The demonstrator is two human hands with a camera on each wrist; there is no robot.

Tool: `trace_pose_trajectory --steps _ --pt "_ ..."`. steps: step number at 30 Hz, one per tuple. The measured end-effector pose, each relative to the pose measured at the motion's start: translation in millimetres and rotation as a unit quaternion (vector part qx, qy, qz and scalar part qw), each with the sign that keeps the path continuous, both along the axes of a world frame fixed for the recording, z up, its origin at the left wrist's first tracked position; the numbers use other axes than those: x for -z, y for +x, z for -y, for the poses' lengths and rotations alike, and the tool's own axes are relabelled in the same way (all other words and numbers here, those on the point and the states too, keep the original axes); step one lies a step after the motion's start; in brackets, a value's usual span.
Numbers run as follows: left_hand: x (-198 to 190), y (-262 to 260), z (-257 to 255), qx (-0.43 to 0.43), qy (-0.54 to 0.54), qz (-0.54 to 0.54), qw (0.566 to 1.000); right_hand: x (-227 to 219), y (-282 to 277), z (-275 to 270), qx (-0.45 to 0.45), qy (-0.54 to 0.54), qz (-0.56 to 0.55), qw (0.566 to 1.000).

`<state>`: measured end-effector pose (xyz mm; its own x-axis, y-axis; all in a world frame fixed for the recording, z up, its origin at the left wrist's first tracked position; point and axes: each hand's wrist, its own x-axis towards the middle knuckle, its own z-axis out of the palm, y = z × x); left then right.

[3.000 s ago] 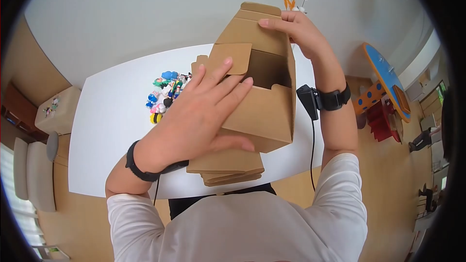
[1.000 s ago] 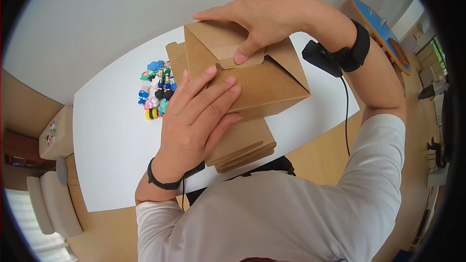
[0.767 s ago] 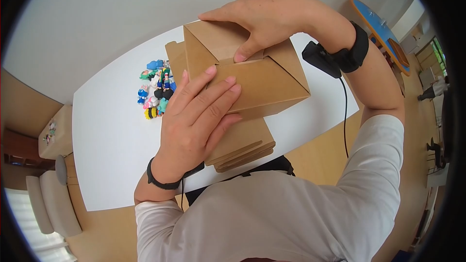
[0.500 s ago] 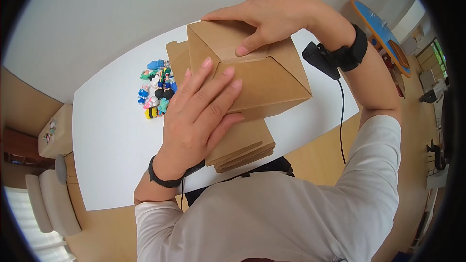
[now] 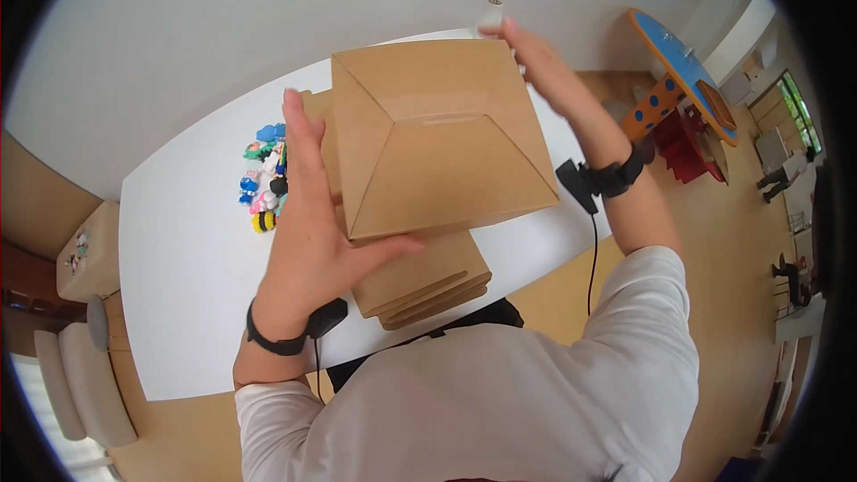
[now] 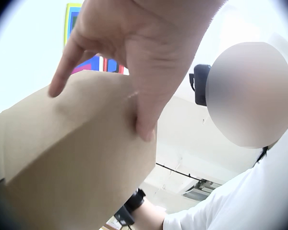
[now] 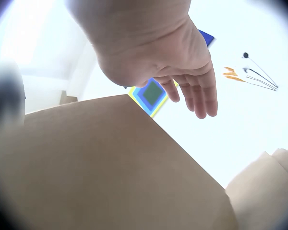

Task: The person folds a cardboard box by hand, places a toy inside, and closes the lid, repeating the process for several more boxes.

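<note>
A brown cardboard box [image 5: 446, 152] shows its closed face in the head view, the flaps meeting at a short slot. Along its left side stands my left hand [image 5: 312, 223], fingers straight, thumb across the near left corner; the left wrist view has that thumb [image 6: 146, 115] against the box [image 6: 72, 158]. Beyond the box's far right corner is my right hand [image 5: 544, 67], fingers extended. In the right wrist view, the right hand [image 7: 153, 52] is above the box [image 7: 115, 163] with nothing in its fingers. Flattened cardboard [image 5: 428, 286] is stacked beneath the box on its near side.
Several small colourful figures [image 5: 263, 178] lie left of the box on the white table [image 5: 196, 277]. At the table's far edge stands a small vase [image 5: 493, 13] with stems. A black cable [image 5: 594, 259] hangs from the right wrist camera.
The box stood open at first; its flaps then folded in and are now closed. My hands have left its top face, the left moving to the left side and the right to the far right corner.
</note>
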<state>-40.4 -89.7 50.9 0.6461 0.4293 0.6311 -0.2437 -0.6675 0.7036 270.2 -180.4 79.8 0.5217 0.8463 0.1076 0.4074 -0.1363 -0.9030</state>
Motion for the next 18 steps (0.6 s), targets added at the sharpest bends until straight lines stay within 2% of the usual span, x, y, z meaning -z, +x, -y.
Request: trace_pose_trajectory --steps 2,3,5,6,9,11,14,16,18 --pt "-3.7 -7.6 -9.8 0.008 -0.015 -0.126 0.992 31.2 -1.0 9.5 0.023 -0.065 -0.030 0.997" --pt "-4.0 -10.5 -16.4 0.022 -0.017 -0.200 0.979 42.7 -0.8 15.9 -0.026 -0.107 -0.045 0.993" --pt "-1.3 -12.7 -29.9 0.085 -0.023 -0.383 0.919 47.9 -11.2 27.2 -0.079 -0.143 -0.094 0.982" --pt "-2.6 -11.5 -27.5 0.075 -0.016 -0.362 0.929 47.6 -20.6 28.6 -0.083 -0.136 -0.127 0.979" --pt "-7.9 -17.5 -16.0 0.059 0.002 -0.295 0.954 32.5 -22.0 30.8 -0.116 -0.130 -0.100 0.980" --pt "-20.3 -22.2 -9.8 0.066 0.004 -0.245 0.967 -0.3 -27.7 33.5 -0.111 -0.126 0.002 0.986" --pt "-48.7 -31.3 -3.8 0.064 -0.063 -0.223 0.971 -51.2 -33.4 39.0 -0.117 -0.093 0.132 0.980" --pt "-68.8 -44.4 -13.5 0.086 -0.071 -0.254 0.961 -78.7 -37.9 37.8 -0.121 -0.040 0.183 0.975" --pt "-73.9 -46.1 -23.7 0.112 -0.073 -0.195 0.972 -94.5 -42.6 33.1 -0.129 0.025 0.197 0.971"
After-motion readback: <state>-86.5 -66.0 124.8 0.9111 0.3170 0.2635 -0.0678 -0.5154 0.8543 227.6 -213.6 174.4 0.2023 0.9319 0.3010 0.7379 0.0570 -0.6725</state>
